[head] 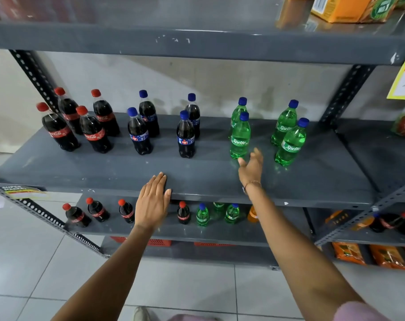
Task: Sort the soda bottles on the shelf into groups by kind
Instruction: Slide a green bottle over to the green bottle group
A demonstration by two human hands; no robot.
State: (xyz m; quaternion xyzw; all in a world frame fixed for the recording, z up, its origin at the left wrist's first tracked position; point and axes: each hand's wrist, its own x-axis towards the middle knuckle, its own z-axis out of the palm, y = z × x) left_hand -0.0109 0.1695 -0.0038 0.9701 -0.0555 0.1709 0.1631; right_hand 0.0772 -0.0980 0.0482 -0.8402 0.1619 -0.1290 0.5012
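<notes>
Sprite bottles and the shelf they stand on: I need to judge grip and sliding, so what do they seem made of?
Sprite bottles: likely clear green plastic, glossy; light passes through, casting green glints. Shelf: apparently grey painted metal, faintly shiny, with scuffs and chipped paint.

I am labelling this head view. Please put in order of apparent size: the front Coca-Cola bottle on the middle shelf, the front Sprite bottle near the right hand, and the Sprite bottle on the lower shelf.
1-2. Front Coca-Cola bottle and front Sprite bottle: alike, not ranked.
3. Lower-shelf Sprite bottle: smallest, perhaps only because it is farther away.
</notes>
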